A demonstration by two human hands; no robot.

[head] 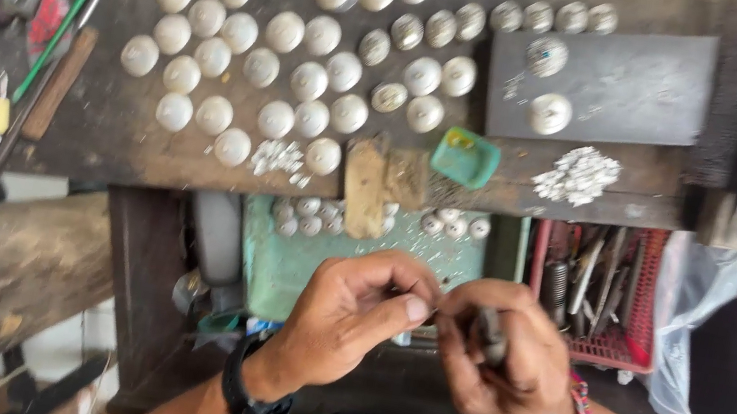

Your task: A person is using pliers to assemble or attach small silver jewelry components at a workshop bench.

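Two hands (427,334) worked below the worktop (148,138), which carried one teal dish (465,156), one dark slab (622,85) bearing two silver domes (548,114), and one red basket (639,305).

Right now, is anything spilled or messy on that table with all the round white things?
Mostly tidy: the pale domes lie in loose rows on the workbench. Two loose heaps of small white bits stand out, one by the grey slab, one near the front edge. Both look like scattered little pieces, not damage.
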